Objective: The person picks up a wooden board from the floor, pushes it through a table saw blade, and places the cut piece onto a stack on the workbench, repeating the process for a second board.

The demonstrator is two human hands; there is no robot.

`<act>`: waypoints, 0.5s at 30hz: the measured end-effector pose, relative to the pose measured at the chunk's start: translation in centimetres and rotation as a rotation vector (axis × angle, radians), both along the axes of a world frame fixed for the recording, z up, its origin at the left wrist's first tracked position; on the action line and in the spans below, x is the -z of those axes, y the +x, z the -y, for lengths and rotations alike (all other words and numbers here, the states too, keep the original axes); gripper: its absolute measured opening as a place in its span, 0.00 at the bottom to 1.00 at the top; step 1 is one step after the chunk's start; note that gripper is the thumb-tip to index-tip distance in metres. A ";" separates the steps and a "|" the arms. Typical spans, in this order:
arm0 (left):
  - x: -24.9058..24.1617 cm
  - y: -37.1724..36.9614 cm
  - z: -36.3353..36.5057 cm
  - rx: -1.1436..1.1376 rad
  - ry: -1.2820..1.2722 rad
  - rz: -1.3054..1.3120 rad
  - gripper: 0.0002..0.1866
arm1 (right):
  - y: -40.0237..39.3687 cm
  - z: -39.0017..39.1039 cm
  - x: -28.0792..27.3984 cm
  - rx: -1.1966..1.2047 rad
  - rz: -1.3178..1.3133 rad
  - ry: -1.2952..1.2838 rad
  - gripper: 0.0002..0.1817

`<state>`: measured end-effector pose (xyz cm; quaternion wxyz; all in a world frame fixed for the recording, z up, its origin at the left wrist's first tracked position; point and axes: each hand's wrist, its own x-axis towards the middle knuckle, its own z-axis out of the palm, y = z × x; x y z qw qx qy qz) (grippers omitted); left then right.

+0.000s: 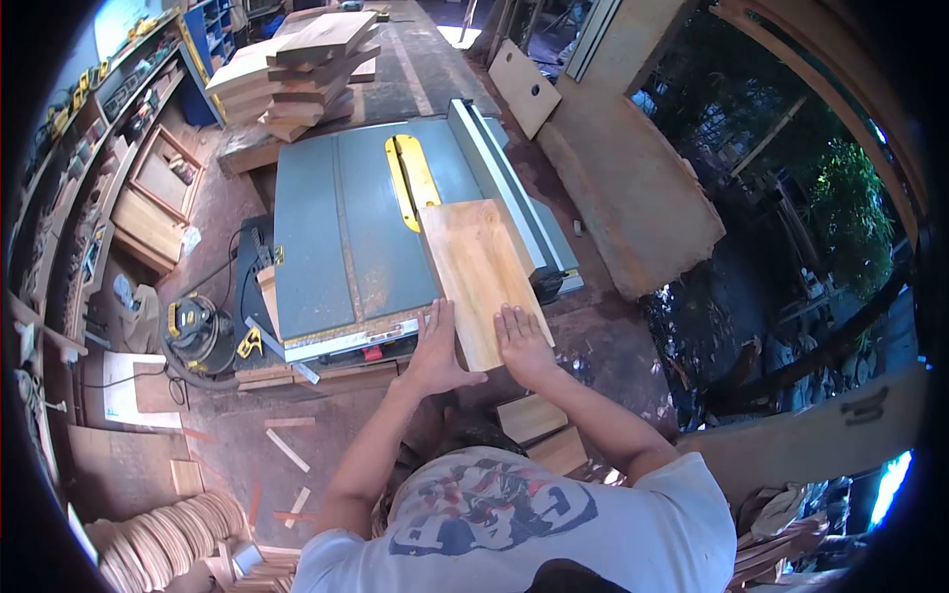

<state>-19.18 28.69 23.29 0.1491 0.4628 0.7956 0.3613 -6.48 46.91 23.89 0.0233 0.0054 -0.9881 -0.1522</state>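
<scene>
A pale wooden board (479,257) lies lengthwise on the grey table saw (308,217), its near end overhanging the front edge. Its far end reaches the yellow throat plate (423,188), and its right side is by the long fence (494,178). My left hand (436,354) is open at the board's left near edge, fingers stretched forward and thumb spread toward the near end. Flat on top of the board's near right corner rests my right hand (524,346), its fingers extended and its thumb hidden. Whether the blade is raised or turning cannot be made out.
Stacked boards (316,74) stand on a bench beyond the saw. A shop vacuum (198,331) with a hose sits on the floor at left. Wood offcuts (287,450) lie behind it, with more boards (534,417) below my right arm. A large panel (633,198) leans at right.
</scene>
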 end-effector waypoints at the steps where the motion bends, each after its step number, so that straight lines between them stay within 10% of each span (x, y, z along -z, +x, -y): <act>1: -0.1 -0.3 0.0 0.002 -0.032 -0.004 0.76 | -0.1 -0.1 -0.1 0.000 0.007 0.005 0.32; 15: -0.2 -3.6 -0.2 0.005 0.009 -0.045 0.74 | -3.4 -1.3 0.0 -0.016 0.037 0.000 0.34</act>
